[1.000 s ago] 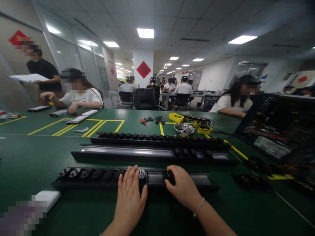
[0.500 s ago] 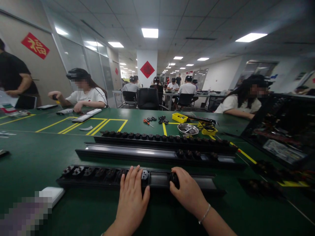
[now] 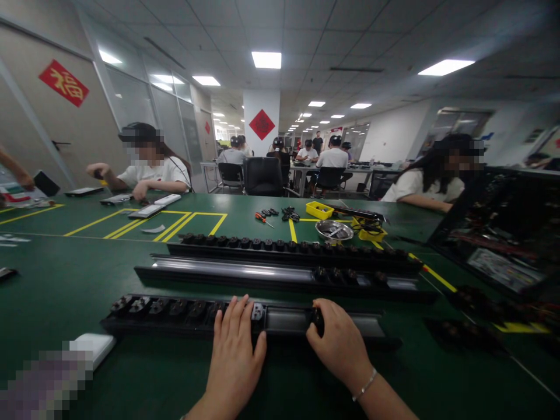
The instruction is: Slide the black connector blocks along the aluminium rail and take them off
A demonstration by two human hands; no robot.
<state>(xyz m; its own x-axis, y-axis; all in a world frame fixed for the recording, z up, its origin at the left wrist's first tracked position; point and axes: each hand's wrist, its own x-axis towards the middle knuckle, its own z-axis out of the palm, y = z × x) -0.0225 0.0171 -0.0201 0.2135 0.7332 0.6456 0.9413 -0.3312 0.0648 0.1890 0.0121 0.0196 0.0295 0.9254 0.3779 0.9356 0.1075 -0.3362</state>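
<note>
A long black socket strip (image 3: 175,312) lies across the green table (image 3: 65,280) just in front of me, with several socket modules set in its left half. My left hand (image 3: 234,344) lies flat on it, fingers stretched out beside the last module. My right hand (image 3: 339,341) is curled on a small black socket module (image 3: 318,319) sitting in the strip's bare channel (image 3: 284,319).
Two more black strips (image 3: 284,248) lie further back. Beyond them are a metal bowl (image 3: 335,230), yellow trays (image 3: 318,209) and a screwdriver (image 3: 261,217). A black crate of parts (image 3: 503,233) stands at the right. A white object (image 3: 91,345) lies at near left. Other people work around the table.
My right hand has slid the black module a little to the right along the channel. My left hand has stayed in place. The person standing at far left has gone almost out of view.
</note>
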